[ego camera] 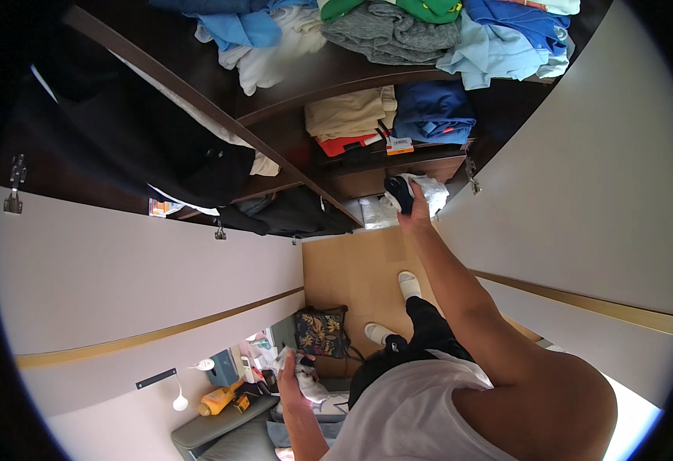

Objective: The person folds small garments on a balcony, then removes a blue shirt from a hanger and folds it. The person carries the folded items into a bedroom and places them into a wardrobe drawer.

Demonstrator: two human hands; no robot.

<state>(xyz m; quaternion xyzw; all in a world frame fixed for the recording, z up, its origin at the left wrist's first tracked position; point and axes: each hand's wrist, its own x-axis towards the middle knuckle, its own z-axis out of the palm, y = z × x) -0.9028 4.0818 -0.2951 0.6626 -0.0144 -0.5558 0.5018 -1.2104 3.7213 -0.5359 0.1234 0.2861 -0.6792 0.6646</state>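
Note:
My right hand (418, 203) reaches towards the lower part of the wardrobe and grips a rolled black-and-white cloth bundle (398, 193), perhaps socks. White crumpled material (431, 191) shows just beyond those fingers; whether I hold it too is unclear. Below it, a clear plastic package (378, 212) lies at the wardrobe's bottom. Near my body, my left hand (291, 381) holds a bunch of white and dark cloth pieces (311, 387), sock-like in shape. The palm side of that hand is partly hidden.
Folded clothes (391, 34) fill the upper shelf; tan trousers (348, 112) and blue garments (435, 112) lie below. Dark clothes (140, 127) hang left of the divider (215, 109). Open doors (146, 259) (578, 190) flank me. A floral bag (322, 333) stands near my slippers (378, 333).

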